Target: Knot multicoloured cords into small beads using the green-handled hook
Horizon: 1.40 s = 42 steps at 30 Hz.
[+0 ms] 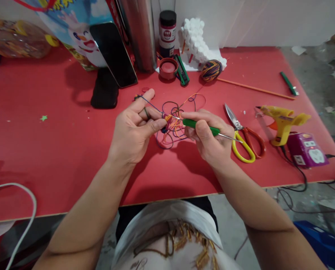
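My left hand point(136, 129) pinches a small multicoloured crochet piece point(167, 119) between thumb and fingers. A dark blue strand of yarn runs from the piece over its raised index finger. In my right hand point(209, 135) is a crochet hook point(201, 126) with a green handle and metal ends, its left tip touching the crochet piece. Loose loops of orange, pink and purple yarn point(174, 140) lie on the table behind and below the piece. One strand leads back to a wound yarn ball point(211, 70).
On the red table point(57, 150), scissors point(240, 137), a yellow glue gun point(282, 120) and a purple power box point(307, 150) lie to the right. Behind my hands are a phone point(113, 54), a steel flask point(139, 33), a jar point(167, 32), a green cutter point(181, 70) and an orange stick point(254, 88).
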Available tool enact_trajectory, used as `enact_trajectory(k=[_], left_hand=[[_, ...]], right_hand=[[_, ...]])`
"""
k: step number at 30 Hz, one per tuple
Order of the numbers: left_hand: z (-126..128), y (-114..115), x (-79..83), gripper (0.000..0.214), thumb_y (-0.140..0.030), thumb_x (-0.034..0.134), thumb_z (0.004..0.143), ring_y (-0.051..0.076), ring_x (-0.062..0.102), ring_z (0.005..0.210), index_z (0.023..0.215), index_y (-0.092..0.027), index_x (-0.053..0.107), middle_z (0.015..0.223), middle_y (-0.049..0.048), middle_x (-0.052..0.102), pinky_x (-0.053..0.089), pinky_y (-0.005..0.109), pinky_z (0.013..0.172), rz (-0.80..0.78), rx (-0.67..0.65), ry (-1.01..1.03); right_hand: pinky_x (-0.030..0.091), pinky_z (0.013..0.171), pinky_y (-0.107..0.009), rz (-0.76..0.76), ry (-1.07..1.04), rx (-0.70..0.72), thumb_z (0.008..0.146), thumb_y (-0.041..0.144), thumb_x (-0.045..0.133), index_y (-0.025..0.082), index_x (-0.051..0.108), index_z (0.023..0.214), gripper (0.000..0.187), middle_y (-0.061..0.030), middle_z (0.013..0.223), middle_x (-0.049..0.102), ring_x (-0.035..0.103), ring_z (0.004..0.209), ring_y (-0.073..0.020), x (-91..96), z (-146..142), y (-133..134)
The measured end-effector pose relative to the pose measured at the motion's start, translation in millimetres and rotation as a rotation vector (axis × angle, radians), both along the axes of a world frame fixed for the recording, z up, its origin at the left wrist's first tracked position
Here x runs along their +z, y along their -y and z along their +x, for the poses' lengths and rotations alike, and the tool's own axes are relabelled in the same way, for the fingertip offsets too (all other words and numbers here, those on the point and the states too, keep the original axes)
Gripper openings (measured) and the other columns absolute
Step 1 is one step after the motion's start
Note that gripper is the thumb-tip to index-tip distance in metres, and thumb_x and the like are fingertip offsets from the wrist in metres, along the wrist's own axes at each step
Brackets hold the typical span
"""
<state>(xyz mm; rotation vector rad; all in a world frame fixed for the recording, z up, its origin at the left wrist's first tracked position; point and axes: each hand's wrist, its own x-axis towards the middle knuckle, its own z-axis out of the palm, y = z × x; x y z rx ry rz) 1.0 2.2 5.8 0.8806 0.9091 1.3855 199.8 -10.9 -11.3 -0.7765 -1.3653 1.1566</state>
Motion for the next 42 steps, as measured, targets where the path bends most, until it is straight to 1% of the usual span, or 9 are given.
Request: enact_trajectory(k=[4, 9, 13, 16, 23, 30, 33, 37, 42], left_hand=[[-1.0, -0.7, -4.1, 0.062, -0.019, 0.107, 0.062, 0.009, 0.068, 0.07, 0.119, -0.028, 0.083, 0.076, -0.0059, 0.073, 0.062, 0.021, 0.073, 0.023, 0.016, -0.021], [-3.4, -0.7, -4.5, 0.065, -0.024, 0.106, 0.065, 0.011, 0.07, 0.073, 0.126, -0.029, 0.081, 0.077, -0.0047, 0.074, 0.064, 0.025, 0.077, 0.038, -0.021, -0.078], [-4.4, 0.6, -2.4, 0.063, -0.015, 0.101, 0.068, 0.009, 0.068, 0.07, 0.126, -0.027, 0.081, 0.078, -0.0053, 0.073, 0.062, 0.022, 0.074, 0.036, -0.05, -0.078], [-4.6, 1.9, -1.0, 0.07, -0.011, 0.098, 0.068, 0.01, 0.066, 0.069, 0.133, -0.024, 0.079, 0.079, -0.0045, 0.072, 0.061, 0.023, 0.071, 0.036, -0.078, -0.101], [-4.5, 5.2, 9.1, 0.073, -0.015, 0.101, 0.066, 0.009, 0.064, 0.065, 0.136, -0.016, 0.078, 0.077, -0.0025, 0.071, 0.058, 0.021, 0.063, -0.047, -0.201, -0.093], [-2.9, 5.4, 5.3, 0.067, -0.022, 0.103, 0.067, 0.013, 0.071, 0.067, 0.131, -0.022, 0.082, 0.076, -0.0015, 0.074, 0.062, 0.025, 0.067, -0.067, -0.299, -0.032], [3.6, 6.6, -1.8, 0.065, -0.026, 0.103, 0.07, 0.015, 0.073, 0.07, 0.131, -0.029, 0.081, 0.078, -0.0022, 0.073, 0.065, 0.03, 0.072, 0.003, -0.192, -0.065], [15.5, 11.3, -8.5, 0.058, -0.021, 0.099, 0.077, 0.014, 0.075, 0.084, 0.129, -0.037, 0.08, 0.084, -0.0036, 0.074, 0.066, 0.028, 0.081, 0.111, 0.034, -0.129], [21.4, 14.1, -10.9, 0.06, -0.022, 0.1, 0.076, 0.013, 0.074, 0.086, 0.131, -0.034, 0.079, 0.087, -0.0042, 0.076, 0.064, 0.025, 0.083, 0.112, 0.14, -0.149]], right_hand=[[0.052, 0.065, -0.033, 0.078, -0.009, -0.114, 0.106, 0.045, 0.07, 0.029, 0.088, 0.112, 0.025, -0.0032, 0.083, 0.07, 0.06, 0.071, -0.0155, -0.9, -3.5, -2.8], [0.046, 0.061, -0.031, 0.118, -0.019, -0.127, 0.104, 0.042, 0.072, 0.027, 0.09, 0.107, 0.023, -0.002, 0.076, 0.067, 0.056, 0.065, -0.014, 0.5, -1.2, -6.3], [0.046, 0.059, -0.031, 0.1, 0.012, -0.119, 0.102, 0.046, 0.074, 0.025, 0.09, 0.103, 0.026, -0.003, 0.074, 0.068, 0.057, 0.064, -0.0154, 4.4, 6.9, -9.4], [0.044, 0.056, -0.03, 0.055, -0.002, -0.08, 0.1, 0.048, 0.075, 0.024, 0.091, 0.099, 0.028, -0.002, 0.068, 0.064, 0.055, 0.061, -0.0143, 7.9, 12.5, -11.9], [0.027, 0.047, -0.027, -0.094, -0.16, 0.058, 0.097, 0.042, 0.079, 0.019, 0.091, 0.091, 0.027, 0.0025, 0.055, 0.049, 0.035, 0.049, -0.0088, 15.8, 18.4, -15.8], [0.019, 0.044, -0.023, -0.288, -0.327, 0.236, 0.094, 0.046, 0.08, 0.017, 0.088, 0.086, 0.031, 0.0093, 0.048, 0.035, 0.018, 0.044, -0.0047, 11.3, 14.6, -20.2], [0.024, 0.042, -0.022, -0.386, -0.386, 0.279, 0.094, 0.051, 0.08, 0.018, 0.084, 0.09, 0.034, 0.0108, 0.049, 0.036, 0.017, 0.042, -0.0048, 7.3, 0.5, -16.0], [0.037, 0.045, -0.022, -0.473, -0.493, 0.215, 0.1, 0.052, 0.074, 0.02, 0.08, 0.104, 0.033, 0.0086, 0.062, 0.048, 0.023, 0.046, -0.0056, 4.4, -22.0, -7.8], [0.039, 0.046, -0.02, -0.556, -0.564, 0.198, 0.105, 0.055, 0.067, 0.021, 0.078, 0.105, 0.036, 0.0085, 0.063, 0.046, 0.025, 0.048, -0.0067, 2.7, -31.3, -8.7]])
